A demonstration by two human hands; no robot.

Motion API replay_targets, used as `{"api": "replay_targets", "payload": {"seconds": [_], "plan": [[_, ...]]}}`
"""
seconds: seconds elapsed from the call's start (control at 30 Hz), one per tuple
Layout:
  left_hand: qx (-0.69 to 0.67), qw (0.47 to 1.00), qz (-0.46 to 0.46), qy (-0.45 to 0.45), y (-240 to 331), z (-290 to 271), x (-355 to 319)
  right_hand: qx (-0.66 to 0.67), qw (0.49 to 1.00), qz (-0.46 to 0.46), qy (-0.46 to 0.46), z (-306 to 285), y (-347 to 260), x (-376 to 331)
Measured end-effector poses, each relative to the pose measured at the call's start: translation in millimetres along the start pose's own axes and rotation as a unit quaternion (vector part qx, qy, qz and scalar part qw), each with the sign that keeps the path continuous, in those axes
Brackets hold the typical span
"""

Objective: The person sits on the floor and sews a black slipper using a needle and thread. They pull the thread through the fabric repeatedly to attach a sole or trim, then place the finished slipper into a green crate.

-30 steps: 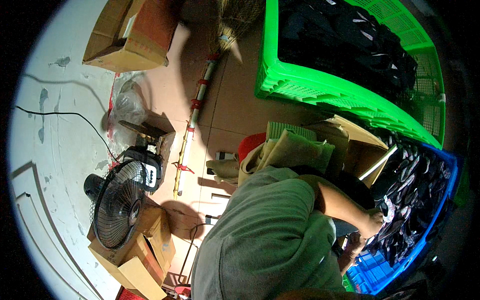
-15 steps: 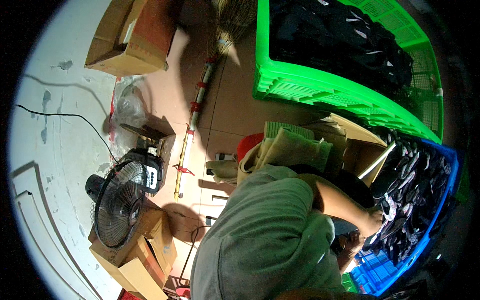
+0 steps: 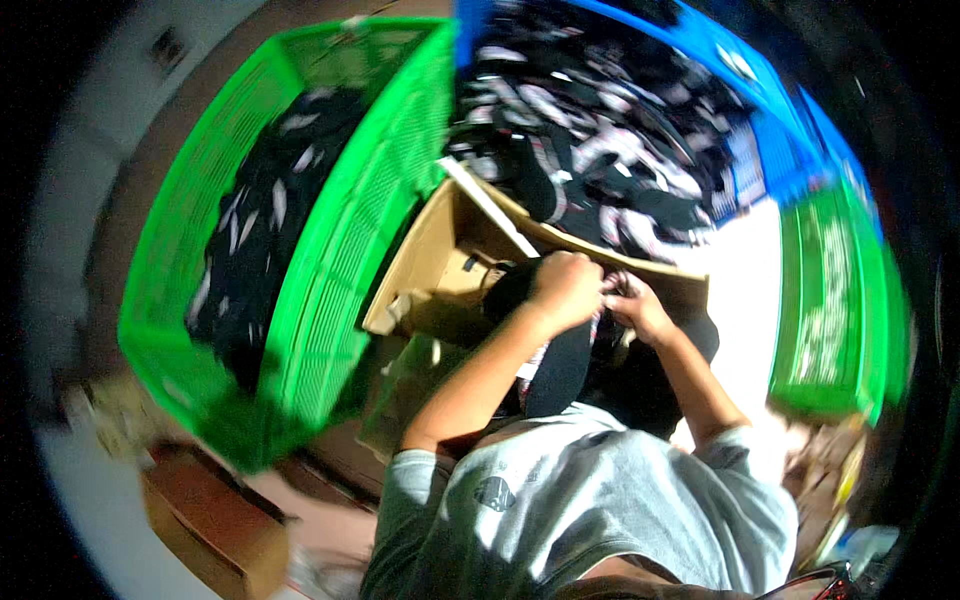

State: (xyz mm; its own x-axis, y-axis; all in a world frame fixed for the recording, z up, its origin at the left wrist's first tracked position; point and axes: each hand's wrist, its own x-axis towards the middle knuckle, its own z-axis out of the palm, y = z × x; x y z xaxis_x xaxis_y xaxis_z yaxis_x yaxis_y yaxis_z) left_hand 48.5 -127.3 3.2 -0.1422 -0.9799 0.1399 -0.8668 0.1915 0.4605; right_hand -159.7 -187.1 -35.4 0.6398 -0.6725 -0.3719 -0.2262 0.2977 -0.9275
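Close together over an open cardboard box point(image 3: 430, 245), both hands work at a black, sock-like fabric piece point(image 3: 560, 375) with a pale patterned edge. My left hand point(image 3: 567, 290) is closed around its upper part, and the piece hangs below toward my lap. Beside it, my right hand point(image 3: 640, 308) pinches the pinkish patterned end of the fabric. The exact grip of the fingertips is blurred. More dark cloth lies under the hands. Just beyond the box, a heap of similar black and white pieces point(image 3: 610, 150) fills a blue crate point(image 3: 740, 60).
A tall green crate point(image 3: 345, 230) holding more black pieces stands at the left. Another green crate point(image 3: 825, 310) is at the right, past a brightly lit patch. A white strip point(image 3: 490, 205) leans across the cardboard box. A brown box point(image 3: 210, 520) sits at lower left.
My view has swung to the right, from the fan and wall to the crates. Both hands now appear near the middle, together on the black piece.
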Motion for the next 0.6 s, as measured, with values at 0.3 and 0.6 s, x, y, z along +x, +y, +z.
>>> {"api": "replay_targets", "payload": {"seconds": [0.3,0.6], "plan": [[-0.102,0.986,-0.023,-0.129,14.5,8.8,50.6,0.14,0.968,-0.144,0.148,-23.6,42.8,-33.2],[-0.137,0.956,-0.151,-0.209,12.8,13.6,73.8,-0.061,0.955,-0.23,0.178,-14.5,31.7,-54.0]]}}
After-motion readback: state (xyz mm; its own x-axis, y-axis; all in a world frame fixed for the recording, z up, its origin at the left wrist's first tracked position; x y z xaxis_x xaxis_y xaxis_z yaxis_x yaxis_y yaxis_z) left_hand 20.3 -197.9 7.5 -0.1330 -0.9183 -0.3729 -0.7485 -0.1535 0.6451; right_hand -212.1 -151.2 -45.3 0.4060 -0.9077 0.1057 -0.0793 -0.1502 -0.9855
